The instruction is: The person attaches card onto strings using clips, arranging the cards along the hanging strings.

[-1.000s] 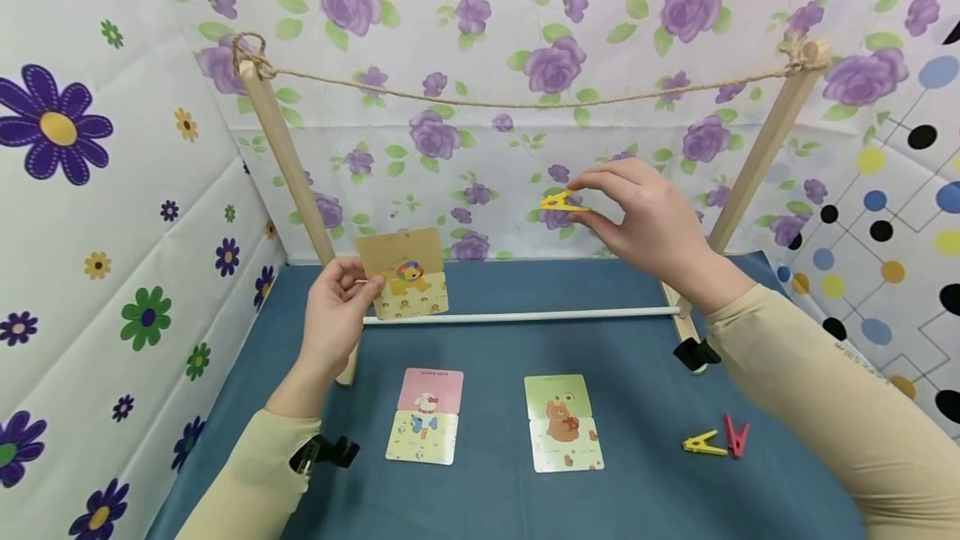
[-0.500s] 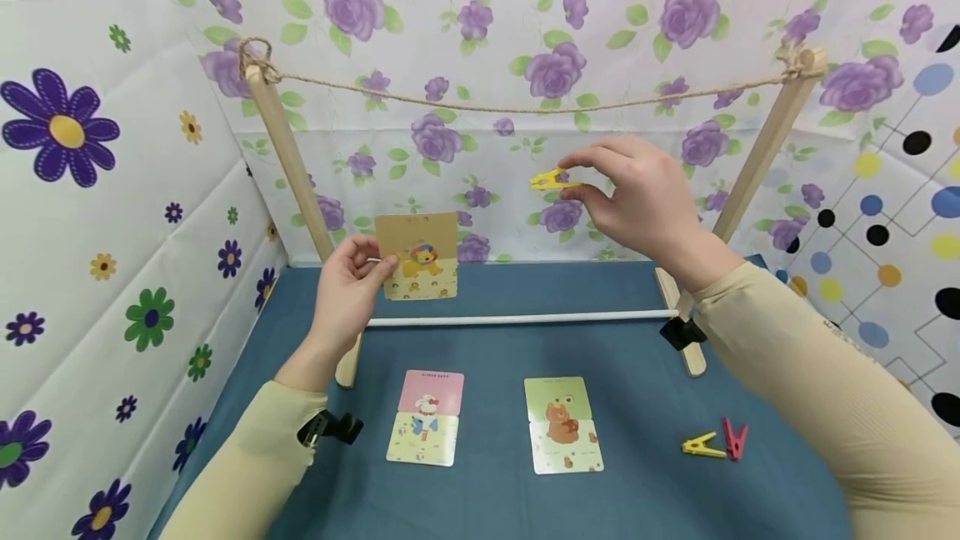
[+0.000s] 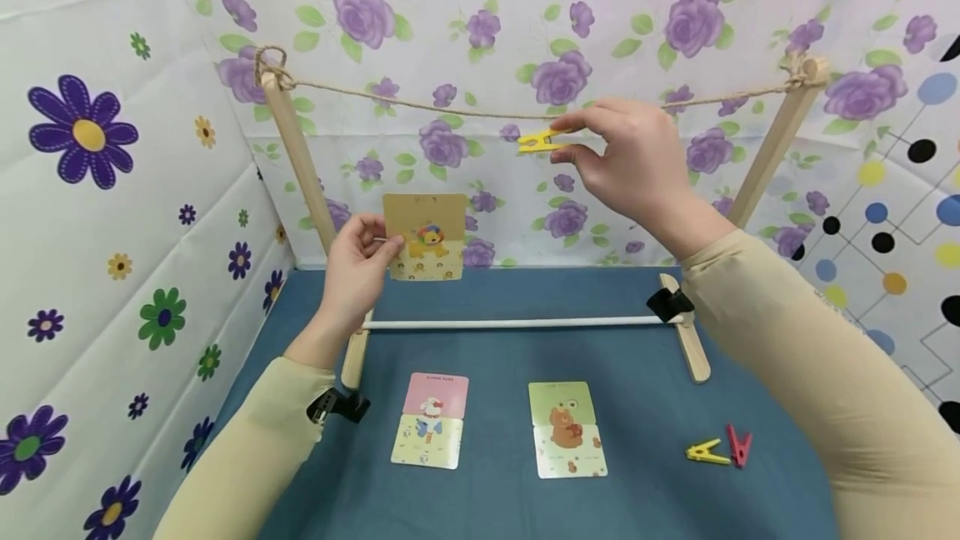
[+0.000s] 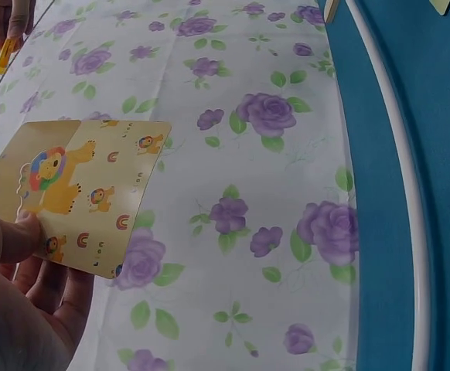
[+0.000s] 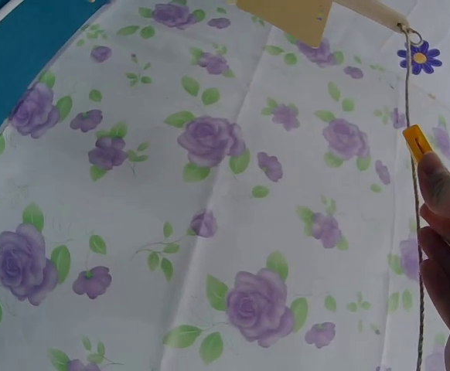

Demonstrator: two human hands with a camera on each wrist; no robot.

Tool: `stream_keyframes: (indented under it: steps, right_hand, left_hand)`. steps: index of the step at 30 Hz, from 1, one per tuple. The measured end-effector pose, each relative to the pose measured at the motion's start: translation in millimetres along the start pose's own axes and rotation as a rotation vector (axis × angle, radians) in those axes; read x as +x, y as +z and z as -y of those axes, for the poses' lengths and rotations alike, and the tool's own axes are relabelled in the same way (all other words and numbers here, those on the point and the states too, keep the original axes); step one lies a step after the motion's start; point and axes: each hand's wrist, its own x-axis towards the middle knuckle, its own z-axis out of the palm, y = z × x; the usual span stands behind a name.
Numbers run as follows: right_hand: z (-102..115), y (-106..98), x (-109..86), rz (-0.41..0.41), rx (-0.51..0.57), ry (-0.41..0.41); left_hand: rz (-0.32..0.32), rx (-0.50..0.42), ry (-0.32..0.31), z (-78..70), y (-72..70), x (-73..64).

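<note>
My left hand pinches a tan and yellow lion card by its left edge, thumb on the front, holding it upright below the rope. In the left wrist view the lion card shows a lion with a rainbow mane. My right hand pinches a yellow clothespin by its handle ends, just under the rope. In the right wrist view the clothespin overlaps the rope. The rope sags between two wooden posts, well above the card.
A pink rabbit card and a green bear card lie on the blue cloth. Another yellow clothespin and a red clothespin lie at the right. A white rod joins the feet of the left post and right post.
Both hands have risen. The lion card has moved up and slightly right and stands straighter; the yellow clothespin has come up close to the rope and slightly left.
</note>
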Motion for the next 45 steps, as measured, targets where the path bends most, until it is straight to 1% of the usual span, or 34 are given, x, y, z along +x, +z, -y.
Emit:
stream_keyframes:
  steps: [5,14,19,26,30,38,41,45]
  right_hand:
    - [1,-2,10.9,0.022,-0.025,0.02]
    - [9,-2,28.0,0.05,-0.032,0.063]
    - [12,-2,37.8,0.062,-0.047,0.069]
    - [18,-2,52.6,0.109,-0.067,0.074]
    - [23,1,60.2,0.126,-0.074,0.08]
    - [28,8,67.5,0.129,-0.066,0.066]
    - [29,10,70.5,0.132,-0.054,0.064]
    - [33,11,74.8,0.159,-0.041,0.078]
  left_hand:
    - [-0.027,-0.005,0.003,-3.5,2.2,6.4]
    - [-0.046,0.002,0.034,-12.5,5.7,15.2]
    - [-0.062,-0.015,0.033,-16.5,8.4,18.5]
    - [-0.094,-0.054,0.062,-21.3,12.8,25.4]
    - [-0.116,-0.056,0.078,-27.0,13.3,29.3]
    - [-0.135,-0.077,0.103,-36.4,14.1,34.2]
    - [-0.138,-0.069,0.107,-38.9,15.2,35.1]
    - [-0.135,-0.054,0.11,-41.6,16.4,36.2]
